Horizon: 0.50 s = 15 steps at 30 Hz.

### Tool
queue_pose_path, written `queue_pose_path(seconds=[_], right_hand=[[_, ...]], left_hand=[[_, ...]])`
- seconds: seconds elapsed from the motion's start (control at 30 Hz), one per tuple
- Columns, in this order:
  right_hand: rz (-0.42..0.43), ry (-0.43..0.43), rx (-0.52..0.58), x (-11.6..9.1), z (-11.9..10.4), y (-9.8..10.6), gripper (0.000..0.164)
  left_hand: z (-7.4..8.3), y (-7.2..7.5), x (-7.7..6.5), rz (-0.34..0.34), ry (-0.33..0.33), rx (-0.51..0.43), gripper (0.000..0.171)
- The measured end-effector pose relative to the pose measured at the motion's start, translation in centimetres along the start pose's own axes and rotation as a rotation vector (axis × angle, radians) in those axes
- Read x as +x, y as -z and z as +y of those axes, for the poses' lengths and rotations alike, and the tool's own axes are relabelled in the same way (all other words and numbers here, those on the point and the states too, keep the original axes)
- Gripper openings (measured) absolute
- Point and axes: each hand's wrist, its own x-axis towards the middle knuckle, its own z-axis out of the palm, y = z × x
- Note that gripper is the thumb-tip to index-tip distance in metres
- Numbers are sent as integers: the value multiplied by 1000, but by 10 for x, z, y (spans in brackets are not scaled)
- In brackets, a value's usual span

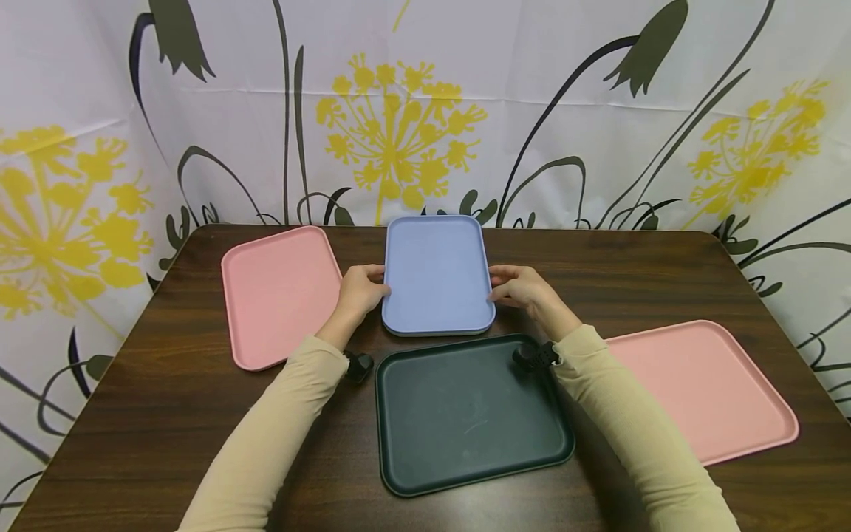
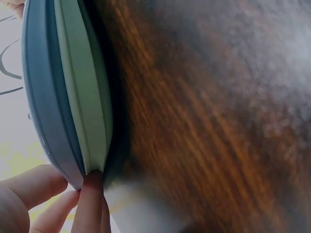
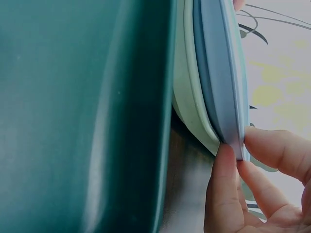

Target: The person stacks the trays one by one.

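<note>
A light blue tray (image 1: 435, 273) lies at the back middle of the table, stacked on a pale green tray (image 2: 87, 97) whose edge shows beneath it in both wrist views. My left hand (image 1: 361, 290) grips the blue tray's left side, thumb near the upper rim and fingers at its edge. On the opposite side my right hand (image 1: 521, 288) pinches the rim between thumb and fingers. In the right wrist view, one fingertip touches close to the seam between the blue and green trays. How far the green tray is held too is hard to tell.
A dark green tray (image 1: 472, 421) lies in front of the stack, under the right wrist. One pink tray (image 1: 282, 295) is at the left; another pink tray (image 1: 711, 391) is at the right, partly behind the right sleeve. A flowered curtain (image 1: 412, 111) hangs behind the brown table (image 1: 166, 414).
</note>
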Motion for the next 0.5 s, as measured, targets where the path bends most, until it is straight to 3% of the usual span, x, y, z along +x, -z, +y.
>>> queue_pose_path(seconds=[0.5], right_hand=[[5,-17,20,0,-1,-1,65]], left_hand=[[0,1,0,-5,-15,17,50]])
